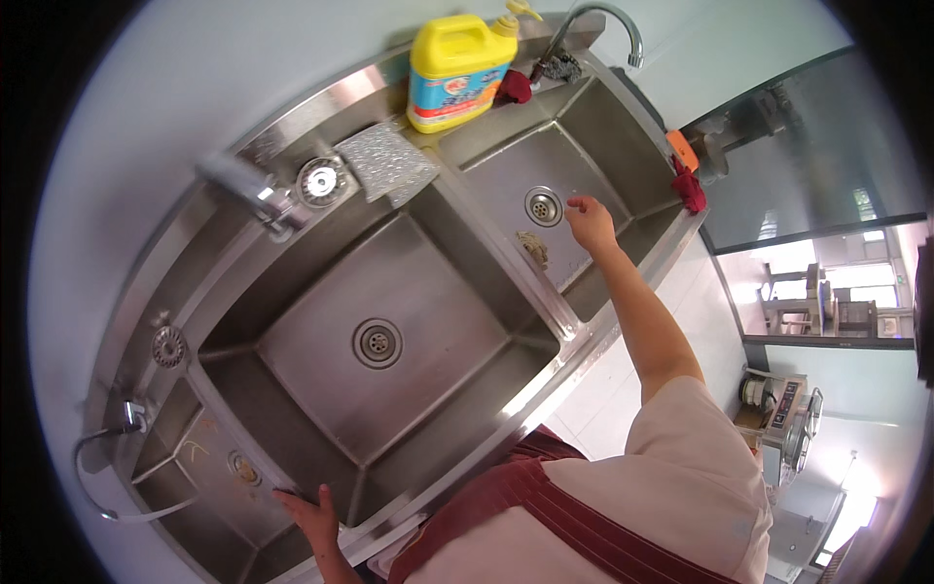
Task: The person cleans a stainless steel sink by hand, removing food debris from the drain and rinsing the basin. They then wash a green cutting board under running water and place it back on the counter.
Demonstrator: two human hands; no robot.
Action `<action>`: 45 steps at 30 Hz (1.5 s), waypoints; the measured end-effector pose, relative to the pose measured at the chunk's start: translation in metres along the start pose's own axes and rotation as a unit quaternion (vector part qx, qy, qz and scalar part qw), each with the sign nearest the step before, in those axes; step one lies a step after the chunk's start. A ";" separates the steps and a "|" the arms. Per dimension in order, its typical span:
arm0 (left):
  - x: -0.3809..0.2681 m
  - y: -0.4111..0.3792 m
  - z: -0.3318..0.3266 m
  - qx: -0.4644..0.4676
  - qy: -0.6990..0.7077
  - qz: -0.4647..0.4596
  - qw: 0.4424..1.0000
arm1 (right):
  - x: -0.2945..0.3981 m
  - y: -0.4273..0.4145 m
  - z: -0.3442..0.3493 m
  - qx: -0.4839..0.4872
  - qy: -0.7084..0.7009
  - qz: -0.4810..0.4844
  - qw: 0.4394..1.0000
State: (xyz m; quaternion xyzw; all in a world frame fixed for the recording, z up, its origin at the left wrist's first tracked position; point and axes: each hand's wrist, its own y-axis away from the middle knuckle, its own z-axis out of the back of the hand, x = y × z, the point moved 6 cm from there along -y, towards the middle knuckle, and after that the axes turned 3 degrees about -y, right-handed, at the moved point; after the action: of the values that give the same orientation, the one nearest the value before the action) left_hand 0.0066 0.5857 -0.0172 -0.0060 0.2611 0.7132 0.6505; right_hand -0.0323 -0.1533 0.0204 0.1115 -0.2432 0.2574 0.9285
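A stainless steel sink with three basins spreads before me. Over the right basin (pixel 503 171), my right hand (pixel 592 225) hangs with its fingers curled, close to the drain (pixel 543 206). No object shows in it, though the inner side of the fingers is hidden. A crumpled beige scrap (pixel 533 249), perhaps a cloth, lies on that basin's floor. My left hand (pixel 312 517) is held with thumb and fingers apart beside the divider between the left basin (pixel 211 482) and the middle basin (pixel 438 292). Whether it touches the steel is unclear. The left basin holds yellowish food scraps (pixel 195 451) around its drain.
On the back ledge stand a yellow detergent jug (pixel 463 73), a silvery cloth (pixel 387 162), a dark red cloth (pixel 515 87), steel wool (pixel 562 67) and a strainer (pixel 321 182). Faucets (pixel 252 193) rise behind. A red cloth (pixel 688 186) and an orange item (pixel 682 150) sit at the right edge.
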 end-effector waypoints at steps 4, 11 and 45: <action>-0.007 -0.007 -0.020 -0.034 -0.107 0.023 0.993 | -0.082 -0.054 -0.065 0.151 0.058 0.041 0.986; -0.023 0.004 -0.008 0.114 -0.257 0.130 0.951 | -0.077 -0.023 -0.204 0.398 0.258 0.044 0.880; 0.237 0.035 0.160 -0.004 0.158 0.000 0.987 | 0.416 0.665 -0.370 0.728 0.048 0.341 0.593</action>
State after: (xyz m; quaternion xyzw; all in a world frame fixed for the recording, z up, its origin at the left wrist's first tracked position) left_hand -0.0097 0.8652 0.0511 -0.1212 0.3576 0.7046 0.6008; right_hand 0.0706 0.7063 -0.0303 0.6472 0.0499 0.6513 0.3930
